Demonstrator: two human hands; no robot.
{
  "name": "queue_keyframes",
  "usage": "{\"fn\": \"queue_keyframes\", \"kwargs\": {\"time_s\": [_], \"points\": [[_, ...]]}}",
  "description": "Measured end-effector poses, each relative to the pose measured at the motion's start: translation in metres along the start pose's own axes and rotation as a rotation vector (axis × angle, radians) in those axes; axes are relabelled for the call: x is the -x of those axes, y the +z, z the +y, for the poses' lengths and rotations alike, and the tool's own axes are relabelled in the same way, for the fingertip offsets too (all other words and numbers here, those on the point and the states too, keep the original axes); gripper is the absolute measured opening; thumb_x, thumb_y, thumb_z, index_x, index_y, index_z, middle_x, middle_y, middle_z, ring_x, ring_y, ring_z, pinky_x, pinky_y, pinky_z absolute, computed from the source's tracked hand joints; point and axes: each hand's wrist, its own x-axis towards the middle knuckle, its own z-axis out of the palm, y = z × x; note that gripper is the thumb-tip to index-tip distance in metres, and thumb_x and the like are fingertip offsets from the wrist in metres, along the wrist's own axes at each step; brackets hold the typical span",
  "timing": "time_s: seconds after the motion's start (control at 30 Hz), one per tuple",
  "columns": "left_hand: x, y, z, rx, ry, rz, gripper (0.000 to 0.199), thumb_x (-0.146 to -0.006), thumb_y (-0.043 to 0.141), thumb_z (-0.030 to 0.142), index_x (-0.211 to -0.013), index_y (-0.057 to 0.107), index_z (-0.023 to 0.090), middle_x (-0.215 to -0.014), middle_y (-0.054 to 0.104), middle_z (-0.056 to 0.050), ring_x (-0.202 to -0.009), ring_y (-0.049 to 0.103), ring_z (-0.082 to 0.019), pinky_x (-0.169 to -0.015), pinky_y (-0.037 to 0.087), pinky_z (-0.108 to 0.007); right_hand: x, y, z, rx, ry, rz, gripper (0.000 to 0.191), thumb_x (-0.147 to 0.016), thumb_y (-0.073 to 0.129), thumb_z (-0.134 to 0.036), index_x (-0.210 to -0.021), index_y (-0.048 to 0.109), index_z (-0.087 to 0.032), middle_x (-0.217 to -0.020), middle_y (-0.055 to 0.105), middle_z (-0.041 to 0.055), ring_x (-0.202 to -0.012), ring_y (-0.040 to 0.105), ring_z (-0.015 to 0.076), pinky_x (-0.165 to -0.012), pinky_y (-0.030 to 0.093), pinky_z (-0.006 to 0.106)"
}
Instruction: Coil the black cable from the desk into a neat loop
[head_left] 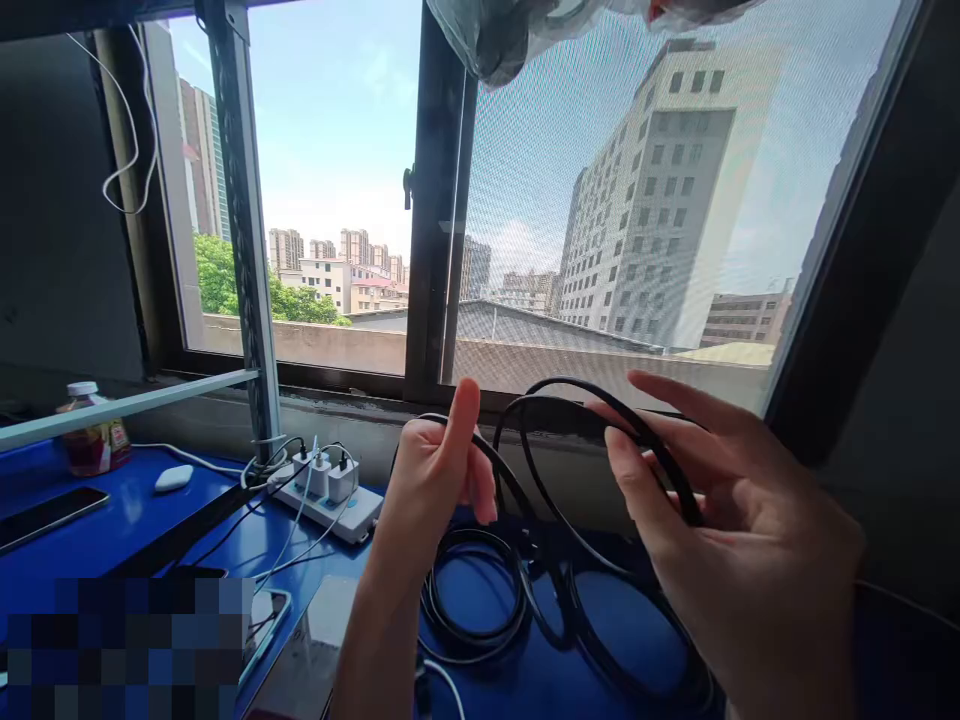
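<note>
A black cable (679, 485) runs in raised loops between my two hands in front of the window. My left hand (446, 455) is closed round one part of it, thumb pointing up. On the right, my right hand (739, 540) holds another stretch between the thumb and the curled fingers, with the index finger lifted away. Below them, a coil of black cable (480, 634) lies on the blue table (472, 582), and more black loops (574, 610) lie beside it. Whether these loops join the held cable I cannot tell.
A white power strip (326, 505) with several plugged-in chargers stands at the table's back. Left of it are a white case (173, 478), a phone (52, 518) and a bottle (91, 435). A metal shelf post (244, 230) rises there. A plastic bag (499, 45) hangs above.
</note>
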Motion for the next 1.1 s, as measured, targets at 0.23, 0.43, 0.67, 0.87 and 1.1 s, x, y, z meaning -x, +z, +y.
{"fn": "queue_keyframes", "kwargs": {"time_s": [0.23,0.43,0.67,0.87,1.1], "points": [[-0.002,0.016,-0.003,0.184,0.006,-0.137,0.058,-0.077,0.036,0.060,-0.039,0.037,0.016,-0.032,0.035,0.000,-0.028,0.034,-0.005,-0.034,0.021,-0.019,0.002,0.002,-0.008,-0.017,-0.035,-0.219,0.048,-0.067,0.068,-0.039,-0.112,0.054,-0.031,-0.097,0.065,0.0005,-0.064,0.062,0.0123,-0.046,0.048,0.018],[-0.002,0.011,-0.003,0.129,0.033,-0.226,0.046,-0.080,0.038,0.053,-0.056,0.053,0.016,-0.032,0.038,0.003,-0.028,0.036,-0.005,-0.034,0.021,-0.019,-0.003,0.002,0.004,0.057,-0.109,-0.160,0.034,-0.074,0.054,-0.014,-0.104,0.058,-0.029,-0.088,0.067,-0.0028,-0.068,0.064,0.0109,-0.048,0.049,0.015],[0.012,-0.004,0.008,-0.063,0.331,0.058,0.030,-0.072,0.058,0.045,-0.086,0.059,0.018,-0.045,0.047,0.006,-0.044,0.047,-0.007,-0.050,0.039,-0.020,-0.008,-0.001,0.010,0.119,-0.037,0.007,0.029,-0.069,0.060,-0.019,-0.097,0.063,-0.026,-0.076,0.068,-0.0020,-0.059,0.063,0.0115,-0.045,0.048,0.015],[0.005,-0.004,-0.004,-0.402,0.576,0.138,0.057,-0.065,0.067,0.039,-0.117,0.047,0.027,-0.116,0.053,-0.003,-0.107,0.048,-0.017,-0.094,0.037,-0.032,-0.005,-0.002,0.003,0.024,-0.026,0.097,0.028,-0.066,0.066,-0.021,-0.093,0.065,-0.028,-0.078,0.068,-0.0028,-0.063,0.063,0.0101,-0.049,0.050,0.013],[-0.023,0.020,-0.027,0.002,0.347,-0.033,0.037,-0.072,0.059,0.034,-0.105,0.054,0.017,-0.098,0.063,-0.004,-0.086,0.058,-0.013,-0.080,0.044,-0.024,0.002,0.004,-0.014,-0.136,0.046,0.267,0.016,-0.064,0.071,-0.022,-0.080,0.066,-0.024,-0.068,0.064,-0.0030,-0.052,0.057,0.0087,-0.046,0.048,0.018]]}}
